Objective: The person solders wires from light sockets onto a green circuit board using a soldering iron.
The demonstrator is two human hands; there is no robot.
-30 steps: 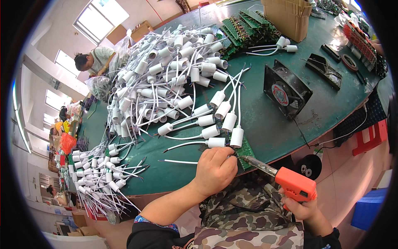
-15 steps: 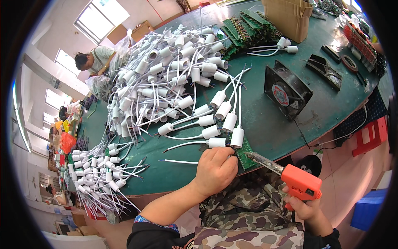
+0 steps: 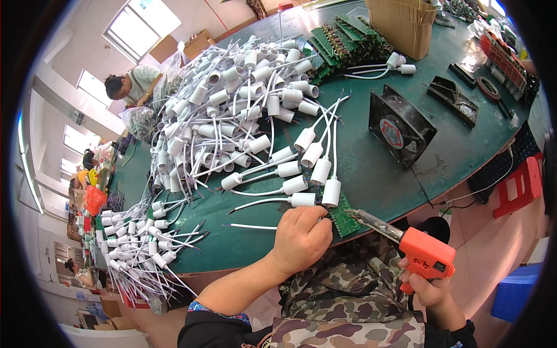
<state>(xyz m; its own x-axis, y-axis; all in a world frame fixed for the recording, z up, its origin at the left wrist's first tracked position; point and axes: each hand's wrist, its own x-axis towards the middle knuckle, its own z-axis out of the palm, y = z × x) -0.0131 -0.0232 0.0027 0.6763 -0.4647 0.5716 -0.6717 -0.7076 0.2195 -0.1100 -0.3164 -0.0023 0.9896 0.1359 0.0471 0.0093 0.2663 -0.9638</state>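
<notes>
My left hand (image 3: 300, 236) rests at the table's near edge, fingers closed on the end of a thin white wire (image 3: 249, 227) beside a small green circuit board (image 3: 343, 214). My right hand (image 3: 428, 291) grips an orange soldering gun (image 3: 422, 253) whose metal tip points left at that board. Just beyond lie white cylindrical sockets with wires (image 3: 313, 174) in a short row, one standing on the board.
A big heap of white sockets with leads (image 3: 226, 110) covers the green table (image 3: 383, 168); another bunch (image 3: 139, 243) lies left. A black fan (image 3: 400, 124), green boards (image 3: 342, 37) and a cardboard box (image 3: 403, 23) sit beyond. A person (image 3: 130, 84) works at the far side. A red stool (image 3: 519, 185) stands right.
The soldering gun has shifted slightly up and left, its tip closer to the green board. My left hand has stayed at the board.
</notes>
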